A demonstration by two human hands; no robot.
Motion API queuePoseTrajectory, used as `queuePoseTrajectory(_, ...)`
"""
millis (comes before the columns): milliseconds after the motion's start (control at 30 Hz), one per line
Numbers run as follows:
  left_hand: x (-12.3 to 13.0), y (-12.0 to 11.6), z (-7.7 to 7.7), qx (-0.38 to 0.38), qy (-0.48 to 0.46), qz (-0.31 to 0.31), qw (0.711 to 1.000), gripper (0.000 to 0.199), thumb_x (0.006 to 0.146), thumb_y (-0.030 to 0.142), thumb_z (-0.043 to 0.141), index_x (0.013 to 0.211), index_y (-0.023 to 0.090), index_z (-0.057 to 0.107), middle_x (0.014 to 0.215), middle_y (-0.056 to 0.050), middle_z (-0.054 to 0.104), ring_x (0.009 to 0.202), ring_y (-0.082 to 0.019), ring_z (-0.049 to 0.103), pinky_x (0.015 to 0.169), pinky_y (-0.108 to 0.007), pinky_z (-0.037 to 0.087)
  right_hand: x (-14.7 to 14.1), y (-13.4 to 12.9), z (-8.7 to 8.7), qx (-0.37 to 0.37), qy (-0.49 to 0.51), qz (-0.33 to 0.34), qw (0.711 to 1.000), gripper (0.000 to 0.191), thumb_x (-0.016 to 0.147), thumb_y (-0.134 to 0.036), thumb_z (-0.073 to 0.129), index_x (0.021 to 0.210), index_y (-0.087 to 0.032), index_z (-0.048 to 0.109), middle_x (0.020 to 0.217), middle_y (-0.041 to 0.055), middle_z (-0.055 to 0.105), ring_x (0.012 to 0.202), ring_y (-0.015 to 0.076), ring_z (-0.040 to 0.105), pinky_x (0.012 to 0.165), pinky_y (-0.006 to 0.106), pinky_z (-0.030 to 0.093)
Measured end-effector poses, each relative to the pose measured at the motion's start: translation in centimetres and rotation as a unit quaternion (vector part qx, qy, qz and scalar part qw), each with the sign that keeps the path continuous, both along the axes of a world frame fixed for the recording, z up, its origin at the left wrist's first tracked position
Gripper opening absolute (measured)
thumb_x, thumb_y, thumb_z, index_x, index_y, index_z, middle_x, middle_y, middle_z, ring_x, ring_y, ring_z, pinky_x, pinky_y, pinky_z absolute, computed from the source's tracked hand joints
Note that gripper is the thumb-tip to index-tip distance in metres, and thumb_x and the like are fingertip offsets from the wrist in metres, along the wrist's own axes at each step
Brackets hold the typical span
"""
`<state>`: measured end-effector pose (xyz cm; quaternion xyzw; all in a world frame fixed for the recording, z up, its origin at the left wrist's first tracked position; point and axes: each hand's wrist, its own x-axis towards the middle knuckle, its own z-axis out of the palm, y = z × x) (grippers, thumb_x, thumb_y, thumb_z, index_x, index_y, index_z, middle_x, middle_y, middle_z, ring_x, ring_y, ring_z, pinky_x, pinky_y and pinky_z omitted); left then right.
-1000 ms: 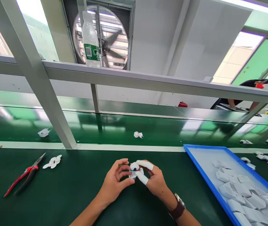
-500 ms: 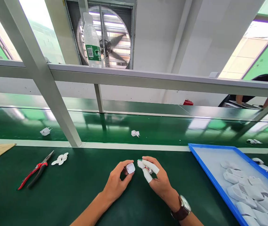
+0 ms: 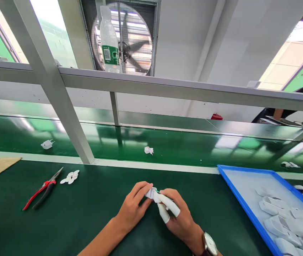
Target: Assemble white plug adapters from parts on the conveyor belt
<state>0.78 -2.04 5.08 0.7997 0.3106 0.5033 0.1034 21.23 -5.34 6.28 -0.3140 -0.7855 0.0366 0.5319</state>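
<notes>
Head view: both hands meet over the dark green counter [image 3: 92,213], just in front of its pale front rail. The left hand [image 3: 134,208] and the right hand [image 3: 176,217] each pinch the same small white plastic plug housing [image 3: 151,193], the left grip closed on its near-left side with thumb and fingertips, the right grip closed on its other side with two fingers [image 3: 168,206] wrapped in white cots. The housing sits between the two hands, left of the blue plastic tray [image 3: 236,192] and clear of the counter surface as far as can be told.

Judging by its size and hard moulded shell, the piece should be very light and stiff, with smooth faces that could slip; the flat sides look like the surest place to hold, keeping off any metal pins.

Counts, taken from the tray as landmark: one housing in the hands. Well left of the tray lie one pair of red-handled pliers [image 3: 41,190] and one small cluster of flat white plastic discs [image 3: 70,176], too small to number. Beyond the rail, on the glossy green conveyor belt [image 3: 180,149], two white plugs [image 3: 149,150] lie left of the tray and a few more to its right. Inside the tray rests a heap of white plastic shells [image 3: 287,217], cropped by the frame, so uncounted.
</notes>
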Motion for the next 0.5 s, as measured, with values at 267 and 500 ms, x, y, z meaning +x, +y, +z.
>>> queuePoseTrajectory(267, 0.05, -0.56, 0.69, 0.035, 0.037, -0.001, 0.999, 0.05, 0.098, 0.007, 0.054, 0.144, 0.026, 0.049, 0.122, -0.01, 0.065, 0.111, -0.022, 0.069, 0.097, -0.037, 0.063, 0.08, -0.2, -0.09, 0.002, -0.049, -0.037, 0.998, 0.06, 0.09, -0.004, 0.058, 0.144, -0.03, 0.048, 0.11, 0.0101, 0.07, 0.096, 0.0253, 0.071, 0.082, 0.042, 0.065)
queuePoseTrajectory(500, 0.02, -0.51, 0.38, 0.035, 0.055, 0.001, 0.998, 0.048, 0.1, 0.009, 0.052, 0.145, 0.026, 0.05, 0.124, -0.01, 0.065, 0.113, -0.022, 0.069, 0.1, -0.037, 0.062, 0.04, -0.03, -0.17, -0.009, -0.045, -0.032, 0.998, 0.058, 0.091, -0.004, 0.056, 0.143, -0.03, 0.048, 0.112, 0.0101, 0.07, 0.097, 0.0246, 0.071, 0.083, 0.042, 0.064)
